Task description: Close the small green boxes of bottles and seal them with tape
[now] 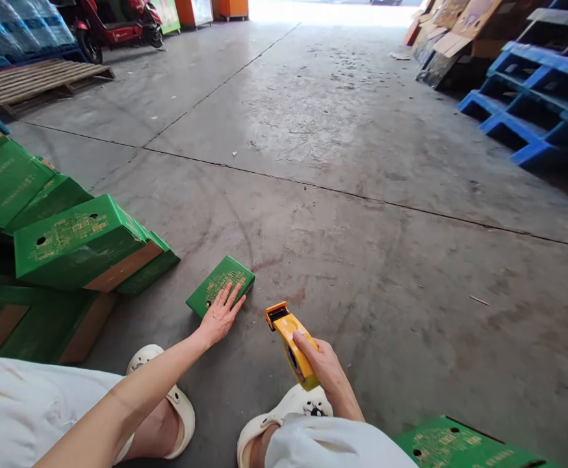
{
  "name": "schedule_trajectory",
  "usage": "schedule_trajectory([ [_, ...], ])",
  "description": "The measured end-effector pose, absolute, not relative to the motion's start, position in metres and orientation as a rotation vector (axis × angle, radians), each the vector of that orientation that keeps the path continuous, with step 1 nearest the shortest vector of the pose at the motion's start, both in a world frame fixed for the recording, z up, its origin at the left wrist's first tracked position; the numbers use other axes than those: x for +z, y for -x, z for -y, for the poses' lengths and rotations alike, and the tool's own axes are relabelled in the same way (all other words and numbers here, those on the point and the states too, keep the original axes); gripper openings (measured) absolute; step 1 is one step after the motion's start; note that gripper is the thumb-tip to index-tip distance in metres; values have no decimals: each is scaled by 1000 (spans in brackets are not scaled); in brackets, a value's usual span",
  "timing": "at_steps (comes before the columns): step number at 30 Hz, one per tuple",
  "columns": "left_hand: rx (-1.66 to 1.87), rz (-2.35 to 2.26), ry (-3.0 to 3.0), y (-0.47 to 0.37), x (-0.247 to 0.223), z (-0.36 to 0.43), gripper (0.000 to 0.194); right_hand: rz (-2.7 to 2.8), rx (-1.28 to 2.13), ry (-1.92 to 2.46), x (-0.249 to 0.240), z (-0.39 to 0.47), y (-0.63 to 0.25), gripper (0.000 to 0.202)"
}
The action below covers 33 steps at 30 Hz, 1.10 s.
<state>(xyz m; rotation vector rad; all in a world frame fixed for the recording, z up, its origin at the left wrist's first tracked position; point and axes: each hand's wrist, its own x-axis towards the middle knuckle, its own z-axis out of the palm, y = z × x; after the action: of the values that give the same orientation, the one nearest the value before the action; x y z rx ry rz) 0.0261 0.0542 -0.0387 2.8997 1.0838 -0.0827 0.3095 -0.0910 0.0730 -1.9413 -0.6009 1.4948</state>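
Note:
My left hand lies with its fingers spread on a green cardboard box that rests on the concrete floor in front of me. The box has gold print and a dark round hole. In my right hand is a yellow tape dispenser, gripped around its body with the thumb on top. Its cutter end points up and to the left, toward the green box but apart from it. A roll of tape shows partly at the dispenser's side.
Several green boxes are piled at the left. Another green box sits at the lower right. Blue pallets stand at the right, with flattened cardboard behind. A wooden pallet and a red scooter are at the back left.

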Motion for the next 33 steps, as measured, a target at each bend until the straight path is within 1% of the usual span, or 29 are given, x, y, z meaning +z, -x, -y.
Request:
schedule_trajectory([
  [5,-53,-897,-2968,36,-49,-11,90,601,1500,1953,73,90,-311,60],
  [7,3,-911,-2942,52,-47,-4,83,610,1506,1953,73,89,-312,59],
  [9,74,-1019,-2880,53,-40,-7,70,610,1510,1948,73,89,-311,59],
  [11,134,-1259,-2775,43,-32,-16,59,607,1509,1945,74,88,-310,58],
  [14,128,-1559,-2635,22,-22,-24,53,614,1505,1946,76,89,-309,58],
  [16,67,-1566,-2638,11,-18,-22,63,618,1500,1947,78,89,-308,59],
  [18,-11,-1549,-2663,3,-15,-19,81,625,1487,1960,79,90,-307,61],
  [20,-105,-1588,-2660,-6,-10,-19,94,640,1472,1980,79,90,-306,64],
  [21,-148,-1625,-2642,-11,-7,-21,95,646,1467,1988,79,91,-306,65],
  [23,-189,-1694,-2593,-24,-2,-28,93,655,1467,1989,79,91,-305,66],
  [25,-153,-1729,-2568,-37,0,-36,85,654,1486,1967,78,90,-303,66],
  [27,-92,-1718,-2582,-48,-3,-43,82,636,1512,1936,77,90,-303,65],
  [31,-100,-1637,-2633,-51,-16,-48,97,601,1509,1943,75,90,-305,65],
  [33,-97,-1622,-2641,-40,-21,-44,99,613,1488,1969,73,90,-307,65],
])
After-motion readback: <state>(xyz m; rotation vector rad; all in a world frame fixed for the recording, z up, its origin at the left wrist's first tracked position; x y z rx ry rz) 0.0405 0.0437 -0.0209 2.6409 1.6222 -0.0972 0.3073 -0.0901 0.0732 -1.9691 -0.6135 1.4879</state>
